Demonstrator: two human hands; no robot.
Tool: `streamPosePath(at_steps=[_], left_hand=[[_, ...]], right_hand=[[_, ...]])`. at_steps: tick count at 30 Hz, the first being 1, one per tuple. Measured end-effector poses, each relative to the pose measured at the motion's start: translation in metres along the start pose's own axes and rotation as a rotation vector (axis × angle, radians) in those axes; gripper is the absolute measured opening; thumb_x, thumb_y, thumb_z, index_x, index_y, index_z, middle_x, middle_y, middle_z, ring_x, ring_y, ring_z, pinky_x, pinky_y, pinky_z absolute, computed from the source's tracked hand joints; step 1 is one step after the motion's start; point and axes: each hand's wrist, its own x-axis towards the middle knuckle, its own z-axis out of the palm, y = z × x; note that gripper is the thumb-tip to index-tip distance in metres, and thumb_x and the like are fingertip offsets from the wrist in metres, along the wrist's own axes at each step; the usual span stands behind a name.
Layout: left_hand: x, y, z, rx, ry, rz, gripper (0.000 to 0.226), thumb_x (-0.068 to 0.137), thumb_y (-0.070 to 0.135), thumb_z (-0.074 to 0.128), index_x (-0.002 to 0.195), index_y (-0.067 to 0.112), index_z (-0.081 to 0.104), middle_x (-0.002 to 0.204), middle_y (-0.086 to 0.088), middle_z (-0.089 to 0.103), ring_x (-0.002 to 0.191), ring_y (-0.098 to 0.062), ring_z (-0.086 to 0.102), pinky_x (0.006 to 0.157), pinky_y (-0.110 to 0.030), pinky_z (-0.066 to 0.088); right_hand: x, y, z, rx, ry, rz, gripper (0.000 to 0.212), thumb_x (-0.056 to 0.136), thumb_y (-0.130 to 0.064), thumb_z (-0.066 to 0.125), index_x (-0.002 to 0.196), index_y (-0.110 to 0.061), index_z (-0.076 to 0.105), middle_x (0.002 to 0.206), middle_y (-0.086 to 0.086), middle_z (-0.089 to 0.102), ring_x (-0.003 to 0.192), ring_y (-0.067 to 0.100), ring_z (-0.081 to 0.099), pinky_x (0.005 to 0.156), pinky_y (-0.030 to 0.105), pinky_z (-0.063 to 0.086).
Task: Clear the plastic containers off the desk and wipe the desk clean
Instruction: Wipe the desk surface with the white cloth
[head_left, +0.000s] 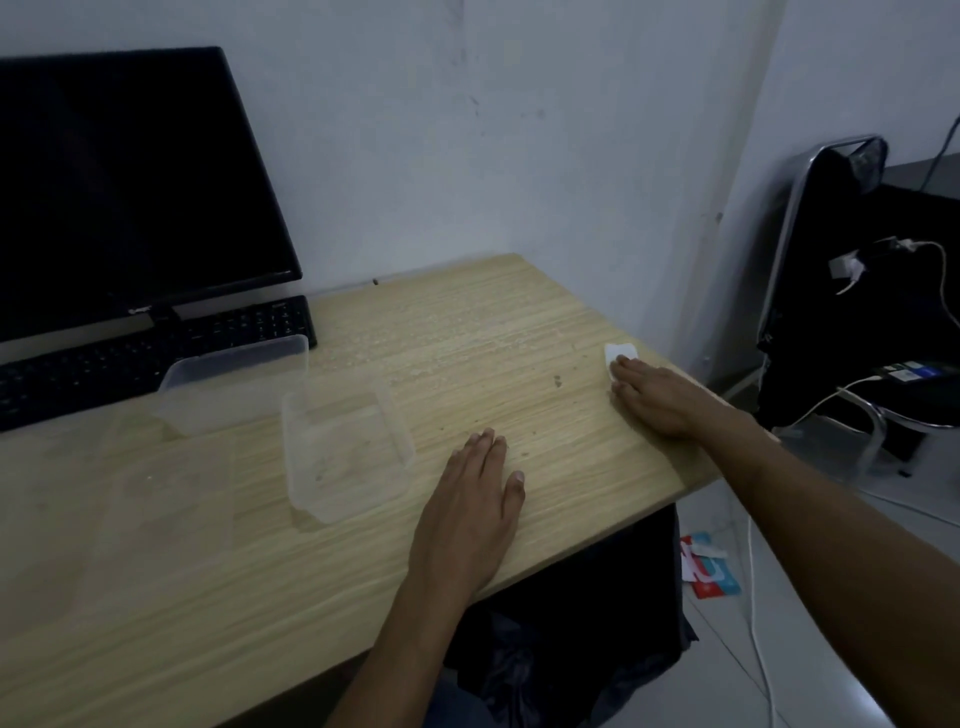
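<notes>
Two clear plastic containers stand on the wooden desk (156, 561). One container (345, 449) sits mid-desk, open side up. A second container (234, 382) lies behind it, tipped against the keyboard. My left hand (467, 512) rests flat on the desk, fingers straight, just right of the near container. My right hand (660, 397) lies flat near the desk's right edge, its fingertips pressing on a small white tissue (619, 354). Crumbs and a dark spot (558, 382) dot the wood between my hands.
A black monitor (130, 182) and black keyboard (156, 353) occupy the desk's back left. A black chair with chrome frame (841, 291) stands to the right, with white cables and chargers on it. Coloured packets (709, 571) lie on the floor beyond the desk edge.
</notes>
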Motion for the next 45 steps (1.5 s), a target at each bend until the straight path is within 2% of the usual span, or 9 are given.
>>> streamPosePath(at_steps=[12, 16, 19, 22, 25, 27, 31, 35, 45], left_hand=[[0.000, 0.002, -0.002, -0.050, 0.016, -0.011, 0.083, 0.084, 0.055, -0.005, 0.151, 0.015, 0.024, 0.160, 0.001, 0.018, 0.147, -0.008, 0.009, 0.109, -0.012, -0.013], [-0.001, 0.004, -0.005, -0.136, 0.052, -0.019, 0.073, 0.091, 0.052, 0.004, 0.149, 0.016, 0.030, 0.158, 0.002, 0.023, 0.145, -0.004, 0.013, 0.106, -0.006, -0.013], [-0.001, 0.007, -0.011, -0.252, 0.078, -0.024, 0.047, 0.104, 0.033, 0.027, 0.148, 0.018, 0.033, 0.156, 0.004, 0.027, 0.139, 0.006, 0.014, 0.109, -0.005, -0.006], [-0.005, 0.009, -0.018, -0.344, 0.109, -0.003, 0.043, 0.104, 0.028, 0.032, 0.146, 0.020, 0.037, 0.154, 0.007, 0.031, 0.140, 0.004, 0.020, 0.116, -0.014, 0.011], [-0.014, 0.010, -0.023, -0.266, 0.125, 0.093, 0.046, 0.103, 0.033, 0.028, 0.145, 0.017, 0.040, 0.153, 0.006, 0.033, 0.140, 0.003, 0.021, 0.116, -0.015, 0.014], [-0.022, 0.006, -0.027, -0.160, 0.168, 0.178, 0.049, 0.102, 0.033, 0.027, 0.142, 0.011, 0.046, 0.149, 0.000, 0.041, 0.139, -0.005, 0.030, 0.116, -0.023, 0.022], [-0.035, -0.012, -0.045, -0.008, 0.269, 0.217, 0.044, 0.101, 0.027, 0.032, 0.136, 0.007, 0.051, 0.144, -0.005, 0.048, 0.137, -0.015, 0.039, 0.116, -0.030, 0.025], [-0.041, -0.040, -0.062, 0.113, 0.333, 0.121, 0.045, 0.100, 0.029, 0.032, 0.135, 0.008, 0.052, 0.143, -0.007, 0.049, 0.137, -0.018, 0.039, 0.117, -0.036, 0.023], [-0.054, -0.066, -0.060, 0.233, 0.344, 0.012, 0.048, 0.097, 0.031, 0.033, 0.133, 0.006, 0.054, 0.141, -0.009, 0.051, 0.136, -0.021, 0.041, 0.117, -0.042, 0.019]], right_hand=[[0.009, -0.063, 0.026, -0.075, -0.032, -0.274, 0.051, 0.105, -0.032, 0.021, 0.153, -0.019, 0.012, 0.161, -0.003, 0.009, 0.147, 0.009, 0.008, 0.117, 0.030, 0.005], [-0.002, -0.089, 0.034, -0.080, -0.016, -0.362, 0.050, 0.105, -0.030, 0.021, 0.153, -0.020, 0.014, 0.161, -0.004, 0.010, 0.147, 0.007, 0.009, 0.117, 0.031, 0.005], [-0.009, -0.106, 0.035, -0.076, -0.031, -0.406, 0.049, 0.105, -0.029, 0.021, 0.153, -0.019, 0.015, 0.161, -0.005, 0.011, 0.146, 0.006, 0.008, 0.118, 0.031, 0.005], [-0.020, -0.114, 0.037, -0.054, -0.033, -0.445, 0.050, 0.104, -0.029, 0.024, 0.153, -0.018, 0.016, 0.161, -0.003, 0.013, 0.146, 0.006, 0.009, 0.119, 0.032, 0.006], [-0.040, -0.120, 0.039, -0.076, -0.023, -0.529, 0.071, 0.091, -0.049, 0.014, 0.152, -0.015, 0.018, 0.160, -0.001, 0.016, 0.146, 0.007, 0.012, 0.118, 0.032, 0.007], [-0.053, -0.124, 0.043, -0.056, 0.015, -0.588, 0.081, 0.081, -0.051, 0.006, 0.150, -0.013, 0.025, 0.159, 0.000, 0.021, 0.145, 0.008, 0.016, 0.117, 0.031, 0.008], [-0.055, -0.126, 0.052, -0.075, 0.053, -0.574, 0.071, 0.089, -0.049, 0.005, 0.152, -0.021, 0.023, 0.160, -0.006, 0.017, 0.145, 0.003, 0.012, 0.118, 0.034, 0.011], [-0.041, -0.135, 0.053, -0.102, 0.027, -0.490, 0.051, 0.104, -0.034, 0.023, 0.153, -0.021, 0.019, 0.160, -0.006, 0.016, 0.146, 0.004, 0.011, 0.118, 0.032, 0.009], [0.001, -0.185, 0.053, -0.096, -0.021, -0.462, 0.050, 0.105, -0.030, 0.022, 0.153, -0.018, 0.016, 0.161, -0.001, 0.014, 0.147, 0.010, 0.010, 0.117, 0.033, 0.007]])
